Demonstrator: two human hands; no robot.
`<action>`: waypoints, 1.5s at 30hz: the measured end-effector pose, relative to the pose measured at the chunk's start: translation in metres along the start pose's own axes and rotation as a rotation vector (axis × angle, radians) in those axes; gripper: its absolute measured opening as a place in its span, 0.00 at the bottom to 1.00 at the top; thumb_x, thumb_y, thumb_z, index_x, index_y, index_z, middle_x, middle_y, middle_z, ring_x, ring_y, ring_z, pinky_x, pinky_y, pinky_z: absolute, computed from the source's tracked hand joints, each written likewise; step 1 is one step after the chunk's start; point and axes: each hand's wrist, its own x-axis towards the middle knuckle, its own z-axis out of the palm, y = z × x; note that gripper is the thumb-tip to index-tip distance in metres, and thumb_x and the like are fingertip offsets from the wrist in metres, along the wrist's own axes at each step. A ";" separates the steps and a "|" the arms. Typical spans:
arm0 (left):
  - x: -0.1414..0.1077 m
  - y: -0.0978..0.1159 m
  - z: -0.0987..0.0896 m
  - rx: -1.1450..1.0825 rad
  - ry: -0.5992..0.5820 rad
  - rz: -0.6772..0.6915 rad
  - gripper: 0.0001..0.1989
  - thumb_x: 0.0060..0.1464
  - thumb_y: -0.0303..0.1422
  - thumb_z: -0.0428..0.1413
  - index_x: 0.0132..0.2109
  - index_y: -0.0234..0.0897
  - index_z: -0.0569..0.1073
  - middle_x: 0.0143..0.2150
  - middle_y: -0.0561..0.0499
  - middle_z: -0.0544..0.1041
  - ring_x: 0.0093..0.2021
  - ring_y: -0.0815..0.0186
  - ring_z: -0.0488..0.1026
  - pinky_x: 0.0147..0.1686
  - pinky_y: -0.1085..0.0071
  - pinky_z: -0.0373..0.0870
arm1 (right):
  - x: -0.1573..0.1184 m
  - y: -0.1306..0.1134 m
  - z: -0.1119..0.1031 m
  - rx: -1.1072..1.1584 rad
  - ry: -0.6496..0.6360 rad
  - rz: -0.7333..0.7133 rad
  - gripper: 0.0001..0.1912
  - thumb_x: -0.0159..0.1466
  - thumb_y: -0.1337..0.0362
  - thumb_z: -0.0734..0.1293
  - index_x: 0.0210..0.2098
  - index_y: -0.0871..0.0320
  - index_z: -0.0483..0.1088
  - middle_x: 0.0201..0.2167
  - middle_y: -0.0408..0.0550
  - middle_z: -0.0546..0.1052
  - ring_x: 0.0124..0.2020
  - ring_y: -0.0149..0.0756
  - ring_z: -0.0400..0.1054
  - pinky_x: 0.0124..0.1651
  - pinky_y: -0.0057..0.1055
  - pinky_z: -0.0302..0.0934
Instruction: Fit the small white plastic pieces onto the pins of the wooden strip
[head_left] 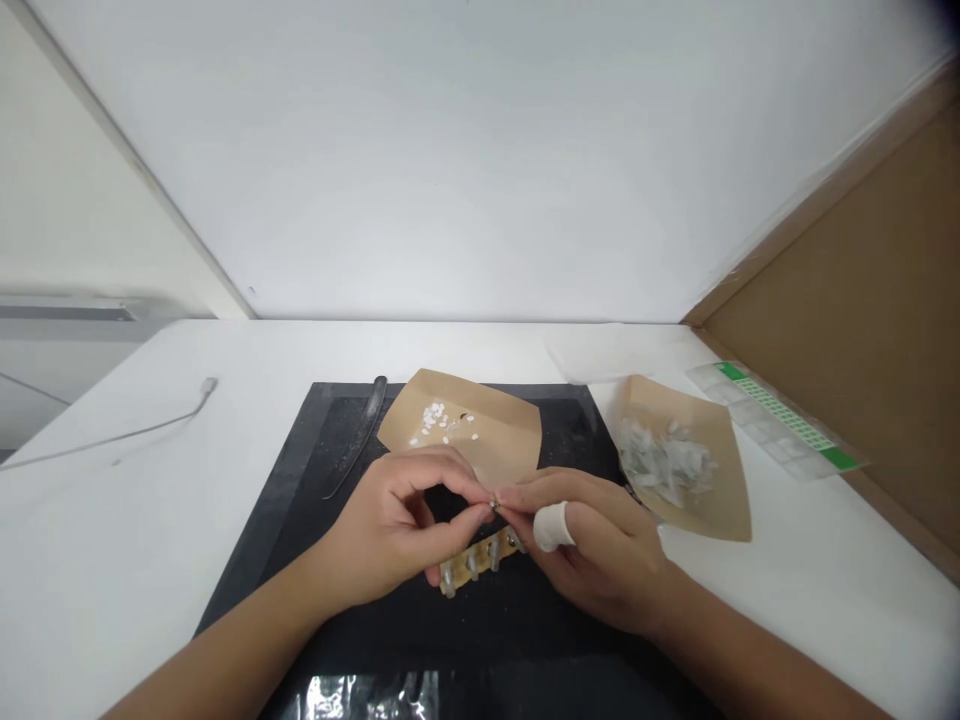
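Observation:
Over the black mat (480, 630), my left hand (412, 520) and my right hand (592, 545) meet fingertip to fingertip. Thumb and forefinger of each are pinched on one tiny metallic piece (494, 504), too small to identify. A white cover wraps a finger of my right hand. Just below the pinch is a yellowish strip (459, 578) with several small clear and metallic pieces standing on it; my hands partly hide it. Behind my hands, brown paper (499, 425) holds small white oval pieces (433, 416).
A dark curved tool (364, 438) rests on the mat's left part. To the right, another brown paper (731, 500) carries translucent wrapped bits (671, 462), beside a clear compartment box with a green label (787, 415). A cable (161, 423) crosses the white table (127, 540).

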 end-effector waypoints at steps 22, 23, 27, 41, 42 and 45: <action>0.003 0.010 0.000 0.331 0.036 0.146 0.05 0.60 0.25 0.61 0.41 0.34 0.82 0.37 0.46 0.80 0.31 0.70 0.76 0.19 0.83 0.68 | -0.002 -0.002 -0.006 0.009 -0.111 0.059 0.13 0.66 0.77 0.69 0.41 0.52 0.74 0.44 0.45 0.84 0.43 0.40 0.81 0.45 0.36 0.79; 0.002 0.010 0.000 0.335 0.035 0.148 0.05 0.60 0.25 0.60 0.41 0.34 0.82 0.37 0.46 0.80 0.31 0.70 0.76 0.19 0.83 0.68 | -0.002 -0.003 -0.005 -0.003 -0.101 0.051 0.12 0.66 0.77 0.70 0.39 0.52 0.73 0.43 0.45 0.84 0.42 0.40 0.81 0.44 0.36 0.79; 0.002 0.011 0.000 0.334 0.020 0.133 0.06 0.62 0.26 0.60 0.42 0.34 0.82 0.38 0.46 0.80 0.31 0.70 0.76 0.19 0.82 0.70 | 0.001 -0.006 -0.003 -0.022 -0.070 0.059 0.10 0.66 0.75 0.71 0.37 0.54 0.70 0.40 0.47 0.83 0.39 0.39 0.81 0.41 0.34 0.79; 0.000 0.011 0.008 0.508 0.123 0.177 0.05 0.58 0.25 0.59 0.38 0.35 0.80 0.34 0.49 0.79 0.32 0.69 0.76 0.21 0.83 0.73 | 0.006 -0.010 0.001 -0.034 -0.069 0.168 0.10 0.68 0.72 0.70 0.36 0.53 0.67 0.36 0.45 0.82 0.36 0.34 0.79 0.39 0.28 0.75; 0.000 0.012 0.009 0.509 0.133 0.179 0.05 0.58 0.25 0.59 0.38 0.35 0.80 0.34 0.49 0.79 0.32 0.69 0.75 0.21 0.83 0.74 | 0.006 -0.009 0.002 -0.027 -0.068 0.179 0.10 0.68 0.72 0.70 0.36 0.53 0.66 0.36 0.44 0.82 0.36 0.34 0.79 0.38 0.28 0.75; 0.000 0.012 0.012 0.501 0.156 0.165 0.04 0.57 0.25 0.59 0.37 0.35 0.79 0.33 0.50 0.78 0.30 0.70 0.75 0.20 0.84 0.73 | 0.006 -0.008 0.003 0.003 -0.082 0.196 0.10 0.68 0.72 0.70 0.36 0.53 0.65 0.36 0.44 0.82 0.34 0.33 0.78 0.36 0.27 0.72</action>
